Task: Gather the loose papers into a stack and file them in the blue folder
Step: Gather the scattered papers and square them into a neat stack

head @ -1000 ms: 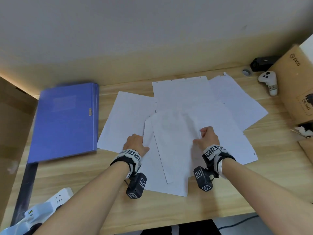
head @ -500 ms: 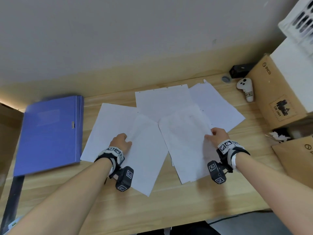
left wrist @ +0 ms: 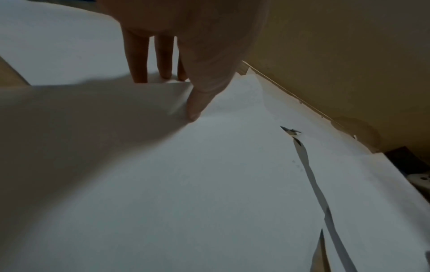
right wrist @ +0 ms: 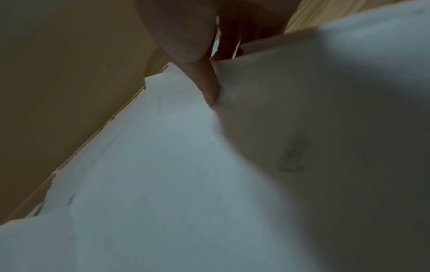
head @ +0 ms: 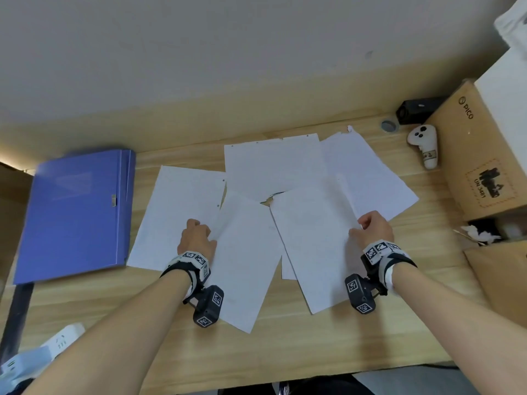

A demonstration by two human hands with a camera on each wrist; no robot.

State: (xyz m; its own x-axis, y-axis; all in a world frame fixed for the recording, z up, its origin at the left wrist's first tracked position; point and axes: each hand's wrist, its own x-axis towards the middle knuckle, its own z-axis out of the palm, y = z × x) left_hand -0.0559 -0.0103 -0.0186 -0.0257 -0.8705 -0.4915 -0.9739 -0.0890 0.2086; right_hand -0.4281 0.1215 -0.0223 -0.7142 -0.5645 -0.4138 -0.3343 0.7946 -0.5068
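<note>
Several white sheets lie fanned out on the wooden desk (head: 285,352). My left hand (head: 196,238) pinches the left edge of one sheet (head: 245,252); in the left wrist view the thumb (left wrist: 197,103) lies on top and the fingers (left wrist: 139,60) go under the edge. My right hand (head: 372,228) pinches the right edge of another sheet (head: 313,240), thumb (right wrist: 209,86) on top. Further sheets lie at the left (head: 176,212), back (head: 271,163) and right (head: 368,178). The closed blue folder (head: 74,212) lies flat at the left.
A cardboard box (head: 479,155) stands at the right, with a white controller (head: 425,146) and a black device (head: 416,109) beside it near the wall. A second box (head: 502,277) sits at the right front. A white power strip (head: 37,354) lies at the front left.
The two sheets that overlapped in the middle have been pulled apart: my left hand drew its sheet leftward, my right hand drew its sheet rightward. A gap now shows between them.
</note>
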